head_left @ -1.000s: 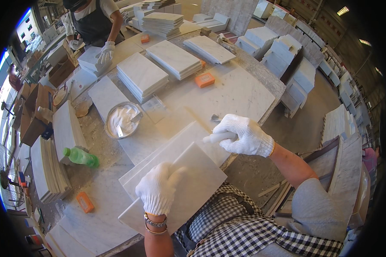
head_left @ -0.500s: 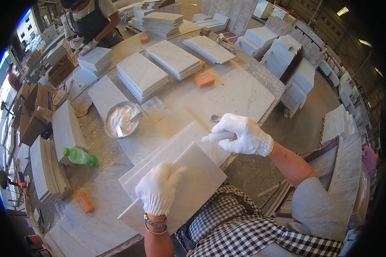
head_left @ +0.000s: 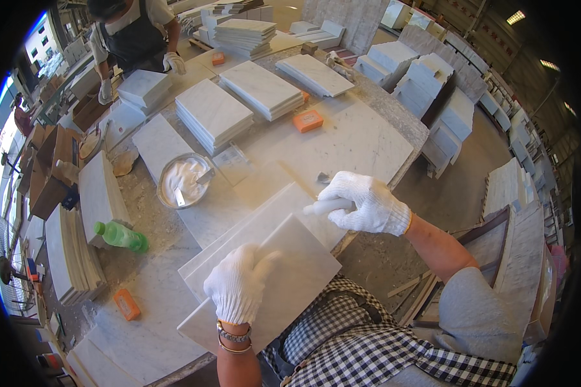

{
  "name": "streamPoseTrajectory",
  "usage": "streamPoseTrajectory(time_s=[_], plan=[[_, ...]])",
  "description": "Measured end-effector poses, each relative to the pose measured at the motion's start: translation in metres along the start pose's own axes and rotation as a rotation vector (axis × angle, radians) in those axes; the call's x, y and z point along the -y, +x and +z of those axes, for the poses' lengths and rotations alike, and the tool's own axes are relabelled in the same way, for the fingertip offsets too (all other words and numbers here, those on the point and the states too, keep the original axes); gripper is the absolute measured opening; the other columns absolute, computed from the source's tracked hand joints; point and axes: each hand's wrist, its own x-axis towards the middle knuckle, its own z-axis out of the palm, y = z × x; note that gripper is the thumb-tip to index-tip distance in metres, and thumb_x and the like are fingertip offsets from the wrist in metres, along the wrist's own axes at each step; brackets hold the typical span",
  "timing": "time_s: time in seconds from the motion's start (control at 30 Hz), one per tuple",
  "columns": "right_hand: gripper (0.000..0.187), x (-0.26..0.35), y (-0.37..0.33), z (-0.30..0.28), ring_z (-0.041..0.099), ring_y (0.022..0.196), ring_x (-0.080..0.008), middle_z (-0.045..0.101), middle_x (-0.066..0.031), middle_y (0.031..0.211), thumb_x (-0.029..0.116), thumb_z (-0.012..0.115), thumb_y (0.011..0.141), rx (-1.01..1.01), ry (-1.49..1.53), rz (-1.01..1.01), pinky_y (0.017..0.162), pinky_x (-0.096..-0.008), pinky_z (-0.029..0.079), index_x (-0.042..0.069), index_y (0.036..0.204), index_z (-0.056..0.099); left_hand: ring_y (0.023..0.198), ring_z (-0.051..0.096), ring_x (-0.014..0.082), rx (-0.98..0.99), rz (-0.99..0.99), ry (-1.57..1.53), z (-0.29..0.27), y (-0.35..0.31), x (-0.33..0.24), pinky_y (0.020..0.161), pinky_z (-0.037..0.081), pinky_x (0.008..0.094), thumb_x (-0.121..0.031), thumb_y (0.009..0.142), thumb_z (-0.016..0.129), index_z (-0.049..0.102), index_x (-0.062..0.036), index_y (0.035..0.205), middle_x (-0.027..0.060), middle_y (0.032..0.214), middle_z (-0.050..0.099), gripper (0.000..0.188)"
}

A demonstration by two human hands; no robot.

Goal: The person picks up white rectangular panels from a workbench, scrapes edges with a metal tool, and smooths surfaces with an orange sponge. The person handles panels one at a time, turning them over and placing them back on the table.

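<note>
My left hand (head_left: 234,287), in a white knitted glove, grips the upper left edge of a pale marble slab (head_left: 297,264), thumb lying across its face. The slab is tilted in front of my checked apron. Beyond its far edge lie more marble slabs (head_left: 255,219), partly hidden by it. My right hand (head_left: 371,205), also gloved, is closed above the slab's far right corner. A smooth white rounded stick (head_left: 325,206) pokes out between its fingers and thumb. Exactly what kind of thing it is, I cannot make out.
A bowl of white paste (head_left: 186,180) sits beyond my left hand. A green bottle (head_left: 122,237) lies on its side at left. Orange blocks (head_left: 308,120) and slab stacks (head_left: 214,113) stand about the table. A co-worker (head_left: 139,32) stands at its far left end.
The co-worker's gloved hands have come apart, one to each side of a marble stack, and their body has leaned in. My own hands and the slab show no visible movement.
</note>
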Motion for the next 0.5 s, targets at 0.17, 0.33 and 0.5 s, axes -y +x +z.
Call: streamPoseTrajectory(time_s=[0.17,0.33,0.5], plan=[[0.031,-0.006,-0.004,0.001,0.069,0.095,-0.0178,0.073,-0.0054,0.104,0.008,0.071,0.086,-0.047,0.116,0.106,0.086,-0.0340,0.057,0.013,0.115,0.079,0.075,0.070,0.0332,-0.012,0.009,-0.011,-0.001,0.000,-0.001,0.068,0.052,0.0425,-0.050,0.084,0.078,0.075,-0.0108,0.100,0.0114,0.080,0.073,0.043],[0.028,-0.046,-0.018,0.007,0.068,0.094,-0.0123,0.073,-0.0032,0.104,0.012,0.073,0.091,-0.293,0.553,0.326,0.081,-0.0306,0.056,0.003,0.118,0.072,0.073,0.069,0.0326,-0.027,0.003,-0.014,0.000,0.000,-0.001,0.066,0.051,0.0424,-0.051,0.084,0.078,0.075,-0.0107,0.099,0.0106,0.077,0.071,0.043],[0.029,-0.129,-0.048,0.020,0.067,0.091,-0.0100,0.074,-0.0036,0.103,0.016,0.077,0.091,-0.492,0.634,0.688,0.073,-0.0272,0.056,0.003,0.116,0.070,0.072,0.069,0.0325,-0.010,-0.006,0.023,0.002,-0.001,0.001,0.065,0.050,0.0421,-0.050,0.085,0.077,0.075,-0.0110,0.099,0.0102,0.077,0.071,0.042]])
